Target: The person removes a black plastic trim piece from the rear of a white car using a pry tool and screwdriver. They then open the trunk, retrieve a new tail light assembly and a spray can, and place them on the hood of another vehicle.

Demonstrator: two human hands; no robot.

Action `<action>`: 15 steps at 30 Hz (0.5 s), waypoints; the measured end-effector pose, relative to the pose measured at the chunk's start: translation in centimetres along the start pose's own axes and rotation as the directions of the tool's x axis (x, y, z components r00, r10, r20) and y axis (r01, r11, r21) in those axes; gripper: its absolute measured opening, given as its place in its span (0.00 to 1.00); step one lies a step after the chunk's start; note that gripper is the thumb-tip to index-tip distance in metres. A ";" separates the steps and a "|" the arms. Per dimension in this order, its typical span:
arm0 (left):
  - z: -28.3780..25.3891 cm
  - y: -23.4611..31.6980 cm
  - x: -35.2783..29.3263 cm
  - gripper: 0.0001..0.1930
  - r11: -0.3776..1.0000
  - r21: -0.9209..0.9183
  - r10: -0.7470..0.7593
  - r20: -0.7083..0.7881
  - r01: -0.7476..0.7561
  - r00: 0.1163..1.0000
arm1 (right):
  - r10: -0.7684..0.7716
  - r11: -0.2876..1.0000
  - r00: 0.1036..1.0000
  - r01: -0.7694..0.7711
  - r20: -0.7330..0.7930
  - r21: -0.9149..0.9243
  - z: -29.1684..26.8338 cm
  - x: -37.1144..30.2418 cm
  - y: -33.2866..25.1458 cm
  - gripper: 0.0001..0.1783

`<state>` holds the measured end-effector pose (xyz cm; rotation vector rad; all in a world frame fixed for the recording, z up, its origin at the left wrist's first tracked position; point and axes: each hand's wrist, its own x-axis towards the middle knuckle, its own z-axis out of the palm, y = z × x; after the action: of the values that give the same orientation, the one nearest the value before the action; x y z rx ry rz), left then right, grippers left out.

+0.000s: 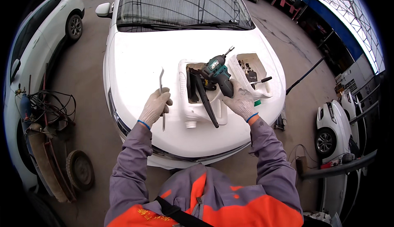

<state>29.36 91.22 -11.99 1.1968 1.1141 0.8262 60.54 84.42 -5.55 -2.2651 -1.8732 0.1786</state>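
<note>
Upright in my left hand (156, 106), which wears a pale work glove, is a slim metal pry bar (161, 78) with a bent upper end. The gloved fingers are closed round its middle. My right hand (241, 100), gloved as well, grips the lower handle of a teal and black cordless driver (218, 71). Its bit points up and away to the right. Under the driver lies a cut-open white plastic jug (183, 104) on the car hood (141, 54). A long black plastic piece (205, 100) leans out over the jug's near edge.
A second cut-open white jug (269, 89) holds small dark parts and a black-handled tool (266, 79). Left of the car stand gas cylinders with hoses (53, 104) and a loose wheel (80, 170). White cars (39, 42) are parked on both sides.
</note>
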 end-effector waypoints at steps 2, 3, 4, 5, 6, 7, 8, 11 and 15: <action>2.0 2.3 0.4 0.25 0.999 0.052 -0.013 0.089 0.008 0.996 | 0.033 0.999 0.999 -0.033 -0.021 -0.002 1.4 0.5 0.7 0.44; 2.9 2.8 0.9 0.24 1.000 0.024 -0.018 0.131 0.015 0.991 | 0.049 0.998 0.998 -0.048 -0.039 0.026 2.3 0.3 0.9 0.45; 3.7 3.4 1.3 0.22 1.000 0.013 -0.019 0.150 0.017 0.988 | 0.057 0.997 0.998 -0.055 -0.025 0.047 2.7 0.4 0.8 0.45; 4.6 4.0 1.6 0.20 1.000 0.015 -0.023 0.155 0.021 0.988 | 0.061 0.996 0.998 -0.060 -0.014 0.062 2.8 0.6 0.6 0.45; 5.5 4.4 1.8 0.18 0.999 0.024 -0.033 0.170 0.030 0.985 | 0.074 0.994 0.997 -0.074 0.001 0.078 3.1 0.6 0.5 0.45; 6.2 5.0 2.3 0.14 0.996 0.071 -0.071 0.181 0.059 0.981 | 0.077 0.992 0.997 -0.079 0.026 0.103 3.0 0.9 0.5 0.45; 6.6 5.1 2.9 0.14 0.995 0.087 -0.065 0.177 0.050 0.982 | 0.070 0.990 0.997 -0.073 0.036 0.122 3.2 1.1 0.6 0.45; 8.4 5.7 4.4 0.10 0.992 0.123 0.009 0.168 -0.030 0.986 | 0.049 0.988 0.998 -0.054 0.038 0.147 3.8 1.1 1.5 0.44; 9.2 6.8 5.5 0.15 0.934 0.350 0.024 0.134 -0.070 0.991 | 0.007 0.979 0.998 -0.021 0.069 0.202 3.3 1.1 2.4 0.45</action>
<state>40.10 95.15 -6.57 1.5602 1.1629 0.5872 62.33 85.27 -9.30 -2.1603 -1.7812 0.4328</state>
